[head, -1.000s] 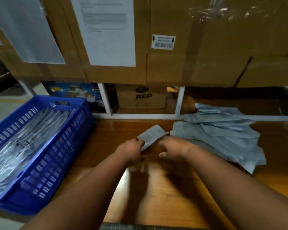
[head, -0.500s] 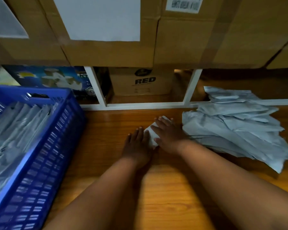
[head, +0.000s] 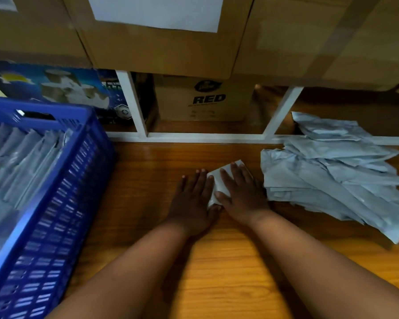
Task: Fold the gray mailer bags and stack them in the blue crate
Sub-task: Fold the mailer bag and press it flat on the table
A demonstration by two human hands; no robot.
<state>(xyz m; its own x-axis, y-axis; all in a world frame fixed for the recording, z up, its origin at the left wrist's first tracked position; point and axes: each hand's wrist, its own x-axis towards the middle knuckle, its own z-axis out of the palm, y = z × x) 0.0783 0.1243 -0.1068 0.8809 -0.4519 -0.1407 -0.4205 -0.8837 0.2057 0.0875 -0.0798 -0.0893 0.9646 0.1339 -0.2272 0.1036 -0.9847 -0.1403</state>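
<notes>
Item: folded gray mailer bag [head: 219,180], lying flat on the wooden desk [head: 217,261] in front of you, mostly covered by your hands; only a pale strip and one far corner show between and beyond them.

Left hand [head: 192,199]: palm down, fingers straight and together, pressing on the left part of the bag. Grip flat and unclenched, nothing held.

Right hand [head: 240,194]: palm down, fingers straight and slightly spread, pressing on the right part of the bag, thumb laid across its near edge. Grip likewise flat, no pinch.

Stock, unfolded: loose pile of gray mailer bags [head: 336,173] on the desk to your right, fanned out and overlapping, its near-left edge just beside your right hand.

Stock, finished: blue crate [head: 55,215] with slotted walls at your left, well apart from the hands, holding rows of folded gray bags [head: 16,162] packed side by side.

Background: white shelf frame [head: 134,107] along the far edge of the desk; brown carton marked RED [head: 205,99] inside it; blue printed box [head: 55,86] to its left; large cardboard boxes [head: 161,49] above, one carrying a white paper sheet [head: 157,10].
</notes>
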